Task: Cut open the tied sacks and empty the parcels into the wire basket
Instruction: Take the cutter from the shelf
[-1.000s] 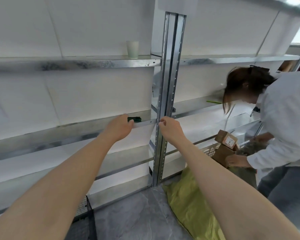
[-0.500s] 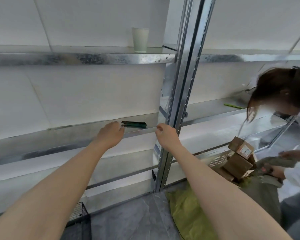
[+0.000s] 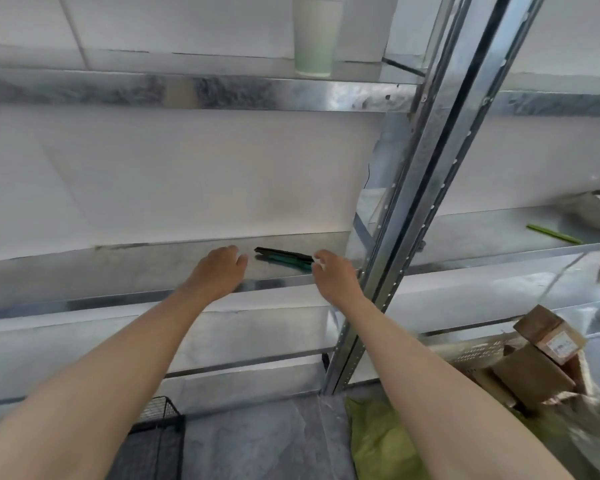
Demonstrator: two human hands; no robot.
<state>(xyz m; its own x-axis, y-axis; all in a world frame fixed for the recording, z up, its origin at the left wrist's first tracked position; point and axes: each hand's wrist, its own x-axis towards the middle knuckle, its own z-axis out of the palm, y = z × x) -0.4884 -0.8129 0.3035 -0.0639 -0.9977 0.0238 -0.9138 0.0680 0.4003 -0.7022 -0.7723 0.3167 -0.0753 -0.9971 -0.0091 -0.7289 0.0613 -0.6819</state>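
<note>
Cutter: dark green-and-black tool point(image 3: 284, 257) lying flat on the metal shelf point(image 3: 125, 268), near the front edge, between the two hands.
Left hand: left hand point(image 3: 219, 270) stretched over the shelf edge, palm down, fingers loosely spread and holding nothing; its fingertips are just beside the left end of the cutter, not touching it.
Right hand: right hand point(image 3: 333, 271) at the right end of the cutter, fingers curled; whether they touch or pinch the tool cannot be told, as the hand hides that end.
Upright: perforated metal post point(image 3: 426, 188) standing tilted in the view, just right of the right hand.
Cup: pale paper cup point(image 3: 314, 36) upright on the shelf above.
Green stick: thin green stick point(image 3: 555, 233) lying on the shelf right of the post, well apart from the hands.
Wire basket: black wire basket point(image 3: 160, 414) on the grey floor point(image 3: 264, 441) below the left forearm, only its corner in view.
Sack: yellow-green sack point(image 3: 381, 445) lying on the floor under the right forearm.
Parcels: brown cardboard parcels point(image 3: 534, 368) piled at the lower right, one with a white label, beside a pale perforated crate point(image 3: 475, 353).
</note>
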